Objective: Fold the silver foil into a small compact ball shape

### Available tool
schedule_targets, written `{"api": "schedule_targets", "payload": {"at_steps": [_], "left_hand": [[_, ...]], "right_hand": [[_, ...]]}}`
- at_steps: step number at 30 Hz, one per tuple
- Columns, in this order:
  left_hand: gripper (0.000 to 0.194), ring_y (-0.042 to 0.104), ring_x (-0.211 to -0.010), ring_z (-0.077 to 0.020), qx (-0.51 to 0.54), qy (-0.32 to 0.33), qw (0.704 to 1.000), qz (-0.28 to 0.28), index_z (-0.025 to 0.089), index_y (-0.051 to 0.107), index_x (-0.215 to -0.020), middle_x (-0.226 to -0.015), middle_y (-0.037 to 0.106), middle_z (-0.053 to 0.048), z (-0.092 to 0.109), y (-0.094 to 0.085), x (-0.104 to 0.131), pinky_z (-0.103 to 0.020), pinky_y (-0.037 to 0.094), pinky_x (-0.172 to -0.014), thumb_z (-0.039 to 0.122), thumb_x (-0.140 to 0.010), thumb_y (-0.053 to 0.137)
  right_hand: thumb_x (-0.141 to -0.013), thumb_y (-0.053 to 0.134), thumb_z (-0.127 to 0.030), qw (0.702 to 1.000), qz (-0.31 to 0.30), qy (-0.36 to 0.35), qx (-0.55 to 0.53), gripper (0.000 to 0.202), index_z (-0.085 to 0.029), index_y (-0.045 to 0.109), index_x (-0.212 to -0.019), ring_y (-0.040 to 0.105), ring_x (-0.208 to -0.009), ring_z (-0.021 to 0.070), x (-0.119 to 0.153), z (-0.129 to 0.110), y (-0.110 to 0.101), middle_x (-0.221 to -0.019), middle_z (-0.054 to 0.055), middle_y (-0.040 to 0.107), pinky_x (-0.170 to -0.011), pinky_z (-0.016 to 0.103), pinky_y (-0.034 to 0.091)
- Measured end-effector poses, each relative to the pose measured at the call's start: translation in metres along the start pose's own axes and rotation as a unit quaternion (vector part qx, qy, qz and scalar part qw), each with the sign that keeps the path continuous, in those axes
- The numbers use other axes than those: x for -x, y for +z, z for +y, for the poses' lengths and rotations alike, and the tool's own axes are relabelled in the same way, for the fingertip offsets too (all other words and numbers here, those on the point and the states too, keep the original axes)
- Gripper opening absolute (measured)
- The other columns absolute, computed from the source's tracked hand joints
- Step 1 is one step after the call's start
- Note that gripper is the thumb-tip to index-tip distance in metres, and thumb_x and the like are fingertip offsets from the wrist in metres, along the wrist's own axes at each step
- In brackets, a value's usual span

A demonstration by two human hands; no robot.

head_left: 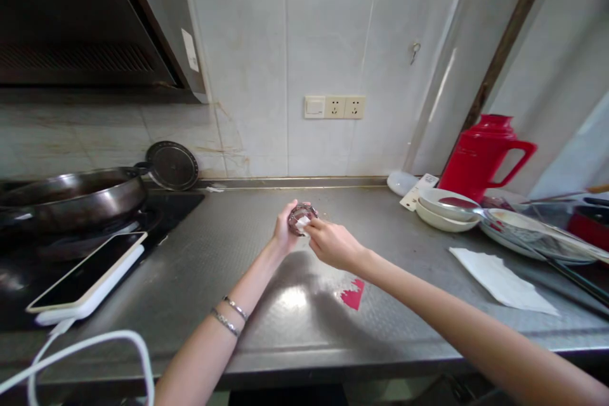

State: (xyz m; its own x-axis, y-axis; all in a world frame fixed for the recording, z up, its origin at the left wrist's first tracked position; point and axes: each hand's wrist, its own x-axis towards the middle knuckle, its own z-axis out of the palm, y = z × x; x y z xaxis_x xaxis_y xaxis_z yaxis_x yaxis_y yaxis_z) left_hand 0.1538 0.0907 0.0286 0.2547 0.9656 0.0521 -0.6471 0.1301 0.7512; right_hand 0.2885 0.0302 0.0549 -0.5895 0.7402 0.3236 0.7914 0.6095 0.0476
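My left hand point(283, 232) is closed around a small patterned glass point(295, 214), holding it above the metal counter. The glass is tilted so its round mouth faces me. With pinched fingers, my right hand point(335, 245) has a white tissue point(301, 222) at the mouth of the glass, partly inside it. Most of the tissue is hidden by the fingers. A torn red piece of paper point(353, 295) lies on the counter below my right wrist.
A pan point(95, 193) and a phone point(90, 273) with a white cable are on the stove at left. At right stand a red thermos point(471, 155), stacked bowls point(442, 219) and a plate point(509, 238). A white paper towel point(502, 282) lies in front of them.
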Motion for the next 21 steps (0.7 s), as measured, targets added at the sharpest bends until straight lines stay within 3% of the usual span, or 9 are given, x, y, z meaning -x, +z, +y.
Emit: {"api": "schedule_targets", "payload": {"at_steps": [4,8,10,13,15,16,18,21], "left_hand": [[0.031,0.066,-0.060,-0.0184,0.027,0.019,0.999,0.030,0.010,0.067,-0.081,-0.069,0.070,-0.009,-0.005,0.000,-0.002,-0.027,0.048,-0.058,0.040,-0.077,0.057],[0.031,0.063,-0.055,-0.0169,0.020,0.029,0.998,0.050,0.011,0.065,-0.075,-0.062,0.067,-0.007,-0.014,-0.003,-0.003,-0.025,0.045,-0.054,0.041,-0.078,0.057],[0.034,0.061,-0.051,-0.0153,0.021,0.017,0.998,0.063,0.011,0.064,-0.070,-0.058,0.065,-0.006,-0.018,-0.005,-0.003,-0.024,0.043,-0.051,0.043,-0.080,0.054],[0.038,0.059,-0.049,-0.0146,0.040,-0.016,0.996,0.083,0.012,0.062,-0.068,-0.057,0.064,-0.005,-0.022,-0.009,-0.003,-0.024,0.042,-0.049,0.047,-0.080,0.054],[0.038,0.060,-0.050,-0.0158,0.052,-0.035,0.994,0.089,0.013,0.063,-0.070,-0.059,0.065,-0.006,-0.023,-0.011,-0.004,-0.025,0.043,-0.049,0.049,-0.079,0.055],[0.039,0.061,-0.051,-0.0168,0.056,-0.047,0.994,0.086,0.013,0.063,-0.072,-0.059,0.065,-0.006,-0.023,-0.012,-0.005,-0.025,0.043,-0.050,0.050,-0.079,0.055],[0.041,0.062,-0.054,-0.0197,0.065,-0.084,0.992,0.064,0.012,0.065,-0.077,-0.062,0.067,-0.008,-0.022,-0.014,-0.006,-0.028,0.046,-0.052,0.051,-0.080,0.052],[0.046,0.065,-0.061,-0.0262,0.064,-0.156,0.986,0.014,0.011,0.065,-0.085,-0.072,0.070,-0.014,-0.020,-0.019,-0.008,-0.035,0.049,-0.053,0.052,-0.081,0.045]], "right_hand": [[-0.089,0.038,-0.013,0.988,0.061,0.071,-0.126,0.024,-0.017,0.062,-0.094,0.062,-0.080,0.0167,-0.002,-0.014,0.020,-0.096,0.009,0.064,-0.070,0.025,0.045],[-0.085,0.038,-0.010,0.939,0.154,0.137,-0.276,0.024,-0.016,0.059,-0.074,0.060,-0.069,0.0143,-0.008,-0.025,0.045,-0.077,0.006,0.063,-0.062,0.023,0.045],[-0.085,0.038,-0.013,0.893,0.140,0.183,-0.386,0.024,-0.017,0.057,-0.071,0.057,-0.055,0.0121,-0.012,-0.027,0.052,-0.063,0.002,0.060,-0.050,0.020,0.044],[-0.086,0.040,-0.021,0.789,0.091,0.258,-0.551,0.021,-0.016,0.057,-0.075,0.054,-0.041,0.0111,-0.018,-0.023,0.051,-0.048,-0.003,0.052,-0.039,0.018,0.042],[-0.085,0.043,-0.023,0.727,0.072,0.292,-0.617,0.019,-0.015,0.058,-0.078,0.055,-0.041,0.0115,-0.020,-0.016,0.044,-0.049,-0.004,0.052,-0.038,0.019,0.044],[-0.085,0.044,-0.024,0.713,0.060,0.297,-0.632,0.018,-0.014,0.059,-0.079,0.056,-0.042,0.0114,-0.020,-0.012,0.038,-0.052,-0.003,0.055,-0.039,0.020,0.045],[-0.084,0.047,-0.027,0.716,0.034,0.271,-0.643,0.019,-0.014,0.061,-0.084,0.059,-0.044,0.0122,-0.018,-0.001,0.026,-0.058,-0.001,0.060,-0.040,0.021,0.046],[-0.085,0.045,-0.030,0.775,0.051,0.213,-0.593,0.024,-0.013,0.063,-0.086,0.064,-0.054,0.0145,-0.014,0.021,0.006,-0.066,0.003,0.065,-0.046,0.022,0.049]]}}
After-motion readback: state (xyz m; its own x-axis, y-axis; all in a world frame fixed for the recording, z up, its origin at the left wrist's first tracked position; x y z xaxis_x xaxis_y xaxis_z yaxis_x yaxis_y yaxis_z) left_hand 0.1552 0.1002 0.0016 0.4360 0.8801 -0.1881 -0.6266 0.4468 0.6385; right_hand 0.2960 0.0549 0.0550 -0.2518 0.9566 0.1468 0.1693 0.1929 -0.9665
